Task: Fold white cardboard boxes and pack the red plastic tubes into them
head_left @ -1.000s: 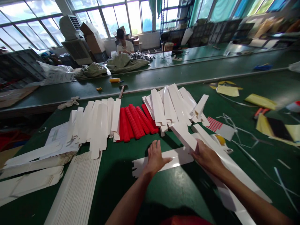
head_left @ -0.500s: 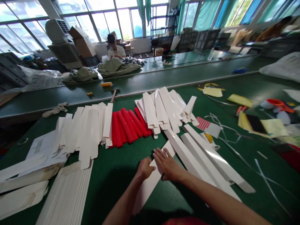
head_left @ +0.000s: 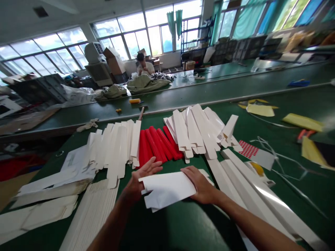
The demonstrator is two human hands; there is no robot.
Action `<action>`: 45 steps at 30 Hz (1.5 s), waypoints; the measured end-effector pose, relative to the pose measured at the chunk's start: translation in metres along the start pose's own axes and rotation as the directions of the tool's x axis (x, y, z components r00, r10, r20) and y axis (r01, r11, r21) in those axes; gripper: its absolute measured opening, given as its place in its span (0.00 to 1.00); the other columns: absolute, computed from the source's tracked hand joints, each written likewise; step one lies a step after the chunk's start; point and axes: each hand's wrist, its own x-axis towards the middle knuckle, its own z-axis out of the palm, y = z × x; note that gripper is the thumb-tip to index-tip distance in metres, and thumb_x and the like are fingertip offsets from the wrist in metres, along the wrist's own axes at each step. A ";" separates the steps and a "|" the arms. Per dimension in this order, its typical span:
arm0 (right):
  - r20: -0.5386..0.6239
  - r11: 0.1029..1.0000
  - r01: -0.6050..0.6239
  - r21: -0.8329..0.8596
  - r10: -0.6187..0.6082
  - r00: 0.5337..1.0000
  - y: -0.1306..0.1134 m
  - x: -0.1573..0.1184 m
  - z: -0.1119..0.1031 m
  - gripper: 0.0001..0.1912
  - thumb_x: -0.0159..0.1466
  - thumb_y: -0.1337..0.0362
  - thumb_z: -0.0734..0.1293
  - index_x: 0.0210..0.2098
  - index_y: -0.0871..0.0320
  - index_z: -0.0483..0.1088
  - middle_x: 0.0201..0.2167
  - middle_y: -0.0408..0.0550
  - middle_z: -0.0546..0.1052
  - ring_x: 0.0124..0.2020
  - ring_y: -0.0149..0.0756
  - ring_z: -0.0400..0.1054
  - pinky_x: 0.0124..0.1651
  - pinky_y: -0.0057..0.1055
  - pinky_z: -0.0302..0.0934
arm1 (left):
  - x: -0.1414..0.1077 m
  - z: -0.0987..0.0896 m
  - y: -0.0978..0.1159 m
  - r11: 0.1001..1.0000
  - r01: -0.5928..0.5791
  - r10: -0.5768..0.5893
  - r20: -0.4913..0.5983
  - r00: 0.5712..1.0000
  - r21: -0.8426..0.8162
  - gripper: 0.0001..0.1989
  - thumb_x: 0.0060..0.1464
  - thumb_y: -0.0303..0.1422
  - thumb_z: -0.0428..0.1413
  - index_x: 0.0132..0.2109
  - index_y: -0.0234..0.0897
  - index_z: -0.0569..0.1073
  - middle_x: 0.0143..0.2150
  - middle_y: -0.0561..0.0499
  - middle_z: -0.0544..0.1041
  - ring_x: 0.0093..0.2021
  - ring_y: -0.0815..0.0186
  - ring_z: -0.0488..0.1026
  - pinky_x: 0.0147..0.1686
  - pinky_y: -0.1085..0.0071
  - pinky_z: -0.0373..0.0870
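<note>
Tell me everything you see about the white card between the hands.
This white card carton blank is folded flat, with a smooth, faintly glossy face and notched tabs at its left end. It lies slantwise on the green table, below the red strips. The right hand rests on its right end; the left hand sits at its notched end.

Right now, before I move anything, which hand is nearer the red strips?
Left. The left hand is just below the red strips, fingertips close to them; the right hand is farther off to the right, on the white cardboard piece.
</note>
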 end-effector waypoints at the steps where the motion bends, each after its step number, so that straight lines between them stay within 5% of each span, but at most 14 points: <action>1: 0.003 0.999 -0.014 0.046 0.014 1.000 -0.004 0.002 -0.001 0.35 0.50 0.64 0.68 0.57 0.64 0.62 0.50 0.60 0.69 0.51 0.51 0.63 0.56 0.47 0.59 | 0.004 0.011 -0.009 0.991 -0.084 0.083 -0.022 0.996 -0.108 0.58 0.35 0.74 0.44 0.63 0.35 0.65 0.60 0.33 0.69 0.60 0.41 0.65 0.58 0.46 0.60; 2: 0.005 0.996 -0.031 0.082 0.030 1.000 -0.008 0.004 -0.002 0.33 0.52 0.65 0.68 0.57 0.63 0.62 0.50 0.59 0.70 0.50 0.49 0.63 0.55 0.46 0.60 | 0.009 0.024 -0.017 0.977 -0.152 0.148 -0.041 0.988 -0.152 0.58 0.36 0.74 0.41 0.63 0.37 0.64 0.61 0.34 0.68 0.61 0.41 0.64 0.59 0.45 0.59; 4: 0.019 0.990 -0.055 0.129 0.053 0.998 -0.013 0.006 -0.004 0.28 0.54 0.66 0.67 0.54 0.62 0.64 0.48 0.57 0.71 0.48 0.48 0.65 0.52 0.44 0.61 | 0.021 0.052 -0.029 0.941 -0.328 0.324 -0.062 0.944 -0.087 0.57 0.32 0.70 0.54 0.65 0.43 0.60 0.64 0.38 0.66 0.64 0.43 0.62 0.63 0.48 0.55; 7: 0.031 0.977 -0.089 0.195 0.084 0.996 -0.022 0.005 -0.008 0.21 0.58 0.62 0.66 0.51 0.60 0.67 0.46 0.56 0.73 0.47 0.48 0.67 0.52 0.45 0.62 | 0.035 0.089 -0.030 0.895 -0.438 0.445 -0.162 0.881 0.082 0.55 0.30 0.49 0.72 0.64 0.41 0.58 0.60 0.38 0.69 0.62 0.46 0.65 0.64 0.51 0.57; 10: 0.005 0.935 -0.125 0.331 0.131 0.991 -0.032 0.003 -0.011 0.24 0.62 0.56 0.65 0.55 0.60 0.66 0.51 0.56 0.73 0.52 0.51 0.67 0.55 0.47 0.61 | 0.041 0.118 -0.016 0.908 -0.388 0.417 -0.287 0.862 0.154 0.44 0.37 0.35 0.70 0.60 0.35 0.60 0.56 0.38 0.72 0.58 0.51 0.70 0.61 0.54 0.63; 15: -0.054 0.835 -0.157 0.527 0.218 0.975 -0.044 0.002 -0.007 0.27 0.60 0.52 0.68 0.54 0.60 0.67 0.50 0.56 0.75 0.52 0.52 0.69 0.55 0.46 0.64 | 0.040 0.147 0.004 0.936 -0.241 0.314 -0.299 0.901 0.258 0.38 0.35 0.29 0.68 0.56 0.34 0.64 0.54 0.39 0.74 0.53 0.53 0.74 0.51 0.59 0.73; 20: -0.152 0.829 -0.196 0.523 0.317 0.936 -0.043 -0.001 -0.003 0.25 0.58 0.56 0.70 0.52 0.61 0.69 0.48 0.57 0.76 0.50 0.51 0.71 0.56 0.47 0.64 | 0.041 0.155 0.006 0.885 -0.241 0.372 -0.292 0.881 0.399 0.34 0.33 0.31 0.71 0.50 0.35 0.68 0.49 0.44 0.77 0.48 0.57 0.76 0.49 0.62 0.75; 25: -0.199 0.821 -0.179 0.542 0.332 0.922 -0.042 0.002 -0.004 0.20 0.58 0.59 0.68 0.48 0.61 0.72 0.41 0.53 0.79 0.41 0.46 0.74 0.45 0.39 0.69 | 0.045 0.160 0.008 0.843 -0.258 0.420 -0.277 0.864 0.471 0.32 0.32 0.32 0.71 0.48 0.35 0.70 0.43 0.47 0.79 0.42 0.59 0.78 0.42 0.68 0.77; 31: -0.225 0.802 -0.257 0.538 0.431 0.874 -0.041 0.011 -0.005 0.27 0.49 0.57 0.74 0.46 0.62 0.70 0.35 0.50 0.79 0.33 0.41 0.71 0.34 0.33 0.68 | 0.049 0.168 0.009 0.883 -0.177 0.374 -0.426 0.824 0.434 0.10 0.45 0.33 0.62 0.35 0.31 0.76 0.32 0.47 0.82 0.31 0.62 0.79 0.30 0.72 0.77; 34: -0.172 0.775 -0.273 0.570 0.438 0.882 -0.041 0.013 -0.011 0.33 0.47 0.53 0.76 0.48 0.61 0.68 0.38 0.50 0.78 0.35 0.41 0.71 0.35 0.33 0.67 | 0.051 0.163 0.011 0.881 -0.205 0.379 -0.380 0.844 0.425 0.12 0.47 0.35 0.63 0.37 0.31 0.78 0.36 0.46 0.82 0.34 0.60 0.80 0.33 0.71 0.77; 39: -0.163 0.757 -0.276 0.592 0.448 0.879 -0.035 0.009 -0.012 0.45 0.43 0.46 0.77 0.53 0.60 0.62 0.40 0.51 0.77 0.35 0.43 0.70 0.34 0.34 0.66 | 0.056 0.160 0.017 0.843 -0.241 0.460 -0.413 0.786 0.481 0.15 0.47 0.37 0.64 0.41 0.32 0.78 0.38 0.47 0.82 0.37 0.61 0.80 0.37 0.71 0.76; 42: -0.140 0.706 -0.226 0.671 0.420 0.897 -0.029 0.007 -0.004 0.43 0.42 0.39 0.75 0.49 0.59 0.65 0.34 0.49 0.77 0.31 0.41 0.69 0.30 0.33 0.64 | 0.057 0.164 0.015 0.813 -0.232 0.497 -0.430 0.754 0.534 0.15 0.46 0.38 0.66 0.39 0.34 0.76 0.35 0.49 0.82 0.34 0.63 0.78 0.34 0.72 0.75; 45: -0.224 0.748 -0.160 0.644 0.385 0.896 -0.022 0.010 0.002 0.39 0.41 0.37 0.75 0.41 0.59 0.67 0.29 0.47 0.76 0.28 0.40 0.68 0.29 0.33 0.64 | 0.058 0.168 0.011 0.792 -0.228 0.517 -0.424 0.744 0.566 0.15 0.44 0.37 0.67 0.38 0.35 0.74 0.33 0.51 0.80 0.31 0.64 0.77 0.31 0.72 0.73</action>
